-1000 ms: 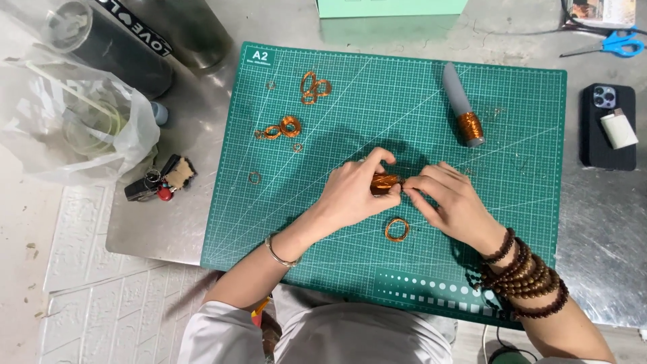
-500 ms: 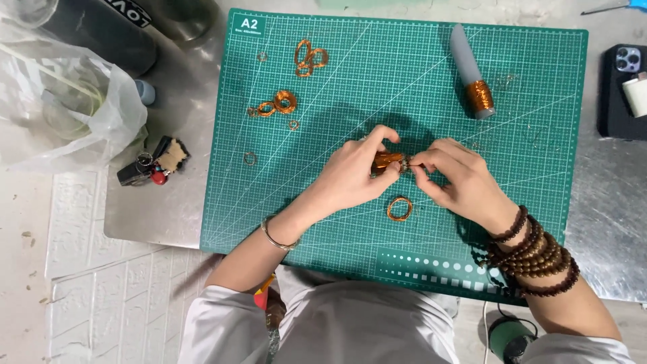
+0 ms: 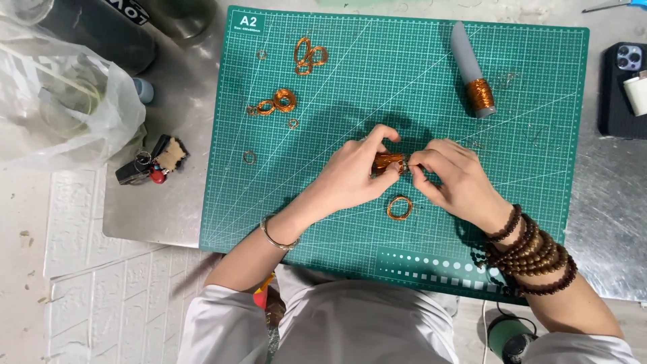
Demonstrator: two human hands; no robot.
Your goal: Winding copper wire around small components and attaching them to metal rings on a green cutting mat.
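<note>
Both hands meet over the middle of a green cutting mat [image 3: 337, 81]. My left hand [image 3: 354, 175] grips a small copper wire coil [image 3: 389, 162] between thumb and fingers. My right hand [image 3: 448, 178], its wrist wrapped in brown bead bracelets, pinches the coil's right end. Just below the hands a copper wire ring [image 3: 399, 207] lies flat on the mat. A grey rod wound with copper wire [image 3: 472, 71] rests at the upper right of the mat.
More copper loops [image 3: 309, 55] and small coils [image 3: 276, 102] lie at the mat's upper left. A clear plastic bag [image 3: 60, 101], dark bottles [image 3: 101, 27] and a lighter with keys [image 3: 151, 160] sit left of the mat. A black phone [image 3: 623, 87] lies right.
The view has shifted so the mat sits higher and larger in frame. Both hands stay together on the coil, with only slight finger movement.
</note>
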